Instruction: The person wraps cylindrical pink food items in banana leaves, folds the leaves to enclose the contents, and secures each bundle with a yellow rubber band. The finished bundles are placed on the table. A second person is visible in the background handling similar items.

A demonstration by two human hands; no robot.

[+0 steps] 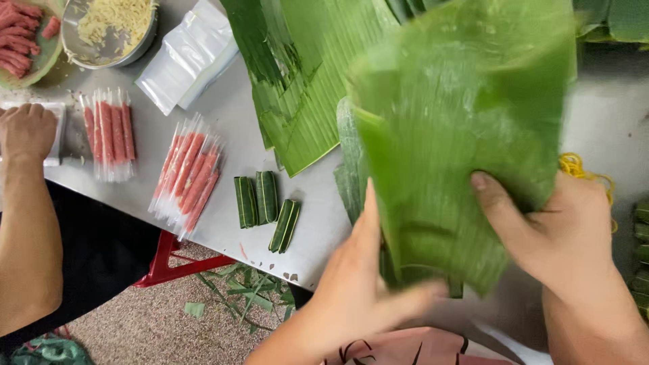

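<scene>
Steel table (230, 122), leaf scraps on floor below. Both hands up over table edge: left hand (351, 284) and right hand (568, 236) each closed on a banana leaf piece (460, 135). Three wrapped rolls (265, 206) lie left of them.

The banana leaf (460, 135) I hold is bright green with fine pale ribbing. Three small leaf rolls (266, 205) are darker green (lightly striped); the sausage sticks (186, 172) are pinkish-red in clear wrap, on a grey table (223, 122).
</scene>
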